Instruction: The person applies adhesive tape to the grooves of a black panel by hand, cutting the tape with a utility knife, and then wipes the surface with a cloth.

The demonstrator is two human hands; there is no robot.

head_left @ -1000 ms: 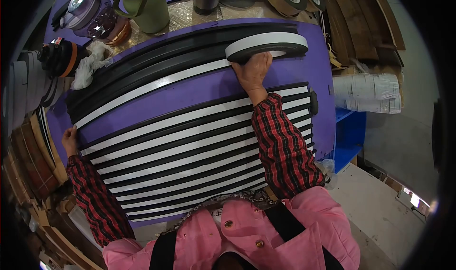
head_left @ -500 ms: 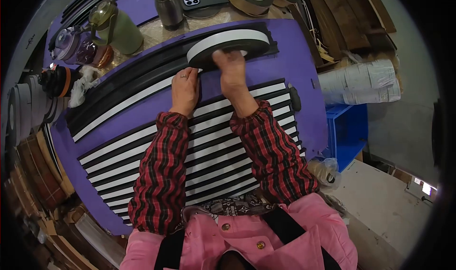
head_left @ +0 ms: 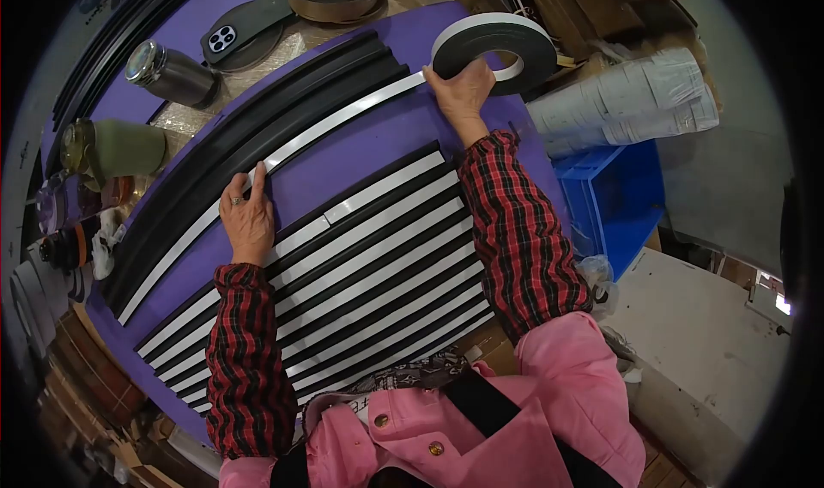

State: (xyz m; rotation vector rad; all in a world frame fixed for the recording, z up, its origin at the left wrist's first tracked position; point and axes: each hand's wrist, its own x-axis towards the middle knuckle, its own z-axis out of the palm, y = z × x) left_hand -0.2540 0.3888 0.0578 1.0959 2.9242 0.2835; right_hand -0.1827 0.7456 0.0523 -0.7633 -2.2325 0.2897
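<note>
Tape roll (head_left: 541, 54) stands on edge, upper right of frame. Its white strip (head_left: 343, 119) runs diagonally down-left across the purple surface (head_left: 369, 145). Right hand (head_left: 463, 89), the nearer, is closed on the roll's near rim. Left hand (head_left: 247, 218) lies flat, fingers extended, pressing the strip mid-run and grasping nothing.

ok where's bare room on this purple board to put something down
One bare band of purple board, between the white strip under the left hand and the striped rows. Back edge is crowded: phone, flask, tape roll held by the right hand.
</note>
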